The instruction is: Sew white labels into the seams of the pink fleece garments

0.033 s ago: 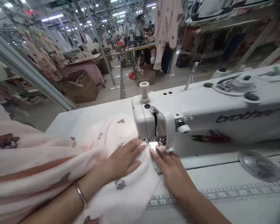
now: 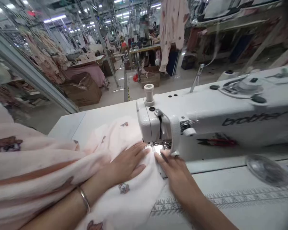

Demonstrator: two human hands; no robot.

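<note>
A pale pink fleece fabric (image 2: 124,204) printed with small bears lies across the white table (image 2: 242,204) and runs under the presser foot (image 2: 158,147) of a white sewing machine (image 2: 206,118). My left hand (image 2: 124,166) rests flat on the fabric just left of the needle, fingers stretched out; a bangle (image 2: 84,198) circles its wrist. My right hand (image 2: 175,171) lies on the fabric's edge right in front of the presser foot, its fingertips pointing at the needle. More of the fabric is bunched up at the left (image 2: 26,166).
A ruler scale (image 2: 225,198) is printed along the table's front. A round clear disc (image 2: 266,169) sits at the right, and red snips (image 2: 218,142) lie behind the machine arm. Beyond are cardboard boxes (image 2: 83,89), hanging garments (image 2: 171,28) and other workstations.
</note>
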